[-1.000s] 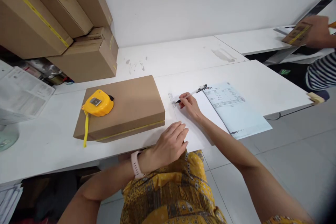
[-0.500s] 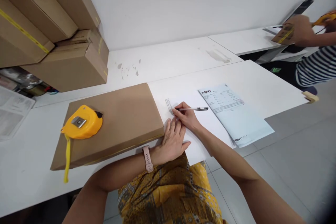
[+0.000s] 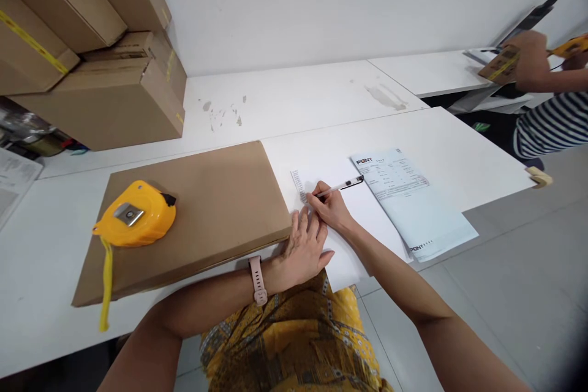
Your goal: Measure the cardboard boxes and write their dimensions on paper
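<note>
My right hand (image 3: pixel 329 207) grips a pen (image 3: pixel 342 185) with its tip on a white sheet of paper (image 3: pixel 337 214) near a small printed column at the sheet's top left. My left hand (image 3: pixel 304 247) lies flat on the same sheet, fingers stretched out, just beside the right hand; a pink watch is on that wrist. A flat brown cardboard box (image 3: pixel 206 208) lies to the left, touching the sheet's edge. On the box sits a yellow tape measure (image 3: pixel 135 215) with its yellow strap hanging over the front edge.
A pale blue printed form (image 3: pixel 413 202) lies right of the white sheet. Stacked cardboard boxes (image 3: pixel 92 61) fill the back left against the wall. The white table (image 3: pixel 459 141) ends at the right. Another person in a striped sleeve (image 3: pixel 551 122) handles a small box at the far right.
My left hand slid forward along the sheet to rest beside the right hand. The pen has tilted slightly between frames while staying on the paper. The view shifted a little to the right.
</note>
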Action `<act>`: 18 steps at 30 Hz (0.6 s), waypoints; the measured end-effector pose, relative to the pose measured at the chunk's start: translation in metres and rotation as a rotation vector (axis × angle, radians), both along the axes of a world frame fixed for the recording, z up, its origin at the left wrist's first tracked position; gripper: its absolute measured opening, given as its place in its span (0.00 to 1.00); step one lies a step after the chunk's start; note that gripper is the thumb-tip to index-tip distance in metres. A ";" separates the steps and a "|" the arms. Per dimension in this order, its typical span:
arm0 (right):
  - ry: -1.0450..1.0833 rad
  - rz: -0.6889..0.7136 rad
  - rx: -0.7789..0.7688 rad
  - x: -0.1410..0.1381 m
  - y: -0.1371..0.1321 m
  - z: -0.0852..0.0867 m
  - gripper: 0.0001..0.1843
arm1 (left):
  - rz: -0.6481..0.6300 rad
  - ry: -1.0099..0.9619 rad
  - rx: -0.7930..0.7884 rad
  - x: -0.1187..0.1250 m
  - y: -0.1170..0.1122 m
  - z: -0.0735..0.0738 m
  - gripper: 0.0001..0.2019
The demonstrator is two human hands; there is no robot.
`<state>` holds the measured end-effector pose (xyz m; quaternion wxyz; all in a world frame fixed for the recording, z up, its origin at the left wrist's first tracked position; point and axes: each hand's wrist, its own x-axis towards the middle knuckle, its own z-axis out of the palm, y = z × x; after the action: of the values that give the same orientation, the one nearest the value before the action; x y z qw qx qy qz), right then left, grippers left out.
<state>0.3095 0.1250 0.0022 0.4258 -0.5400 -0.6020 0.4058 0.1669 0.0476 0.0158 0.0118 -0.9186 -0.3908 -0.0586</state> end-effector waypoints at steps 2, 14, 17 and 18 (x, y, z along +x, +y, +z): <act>-0.001 0.004 0.000 0.000 0.000 -0.002 0.15 | 0.002 0.004 -0.007 0.000 0.000 0.001 0.35; -0.027 0.017 0.017 0.000 0.001 -0.003 0.14 | -0.014 0.016 -0.030 -0.001 0.001 0.005 0.35; -0.014 0.010 0.014 0.000 0.001 -0.004 0.14 | -0.010 0.023 -0.023 -0.001 0.001 0.005 0.34; -0.011 0.010 0.011 0.000 0.001 -0.004 0.14 | -0.009 0.022 -0.020 -0.001 0.001 0.005 0.34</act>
<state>0.3097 0.1257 -0.0017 0.4235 -0.5367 -0.6093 0.4018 0.1659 0.0483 0.0209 0.0066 -0.9210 -0.3869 -0.0445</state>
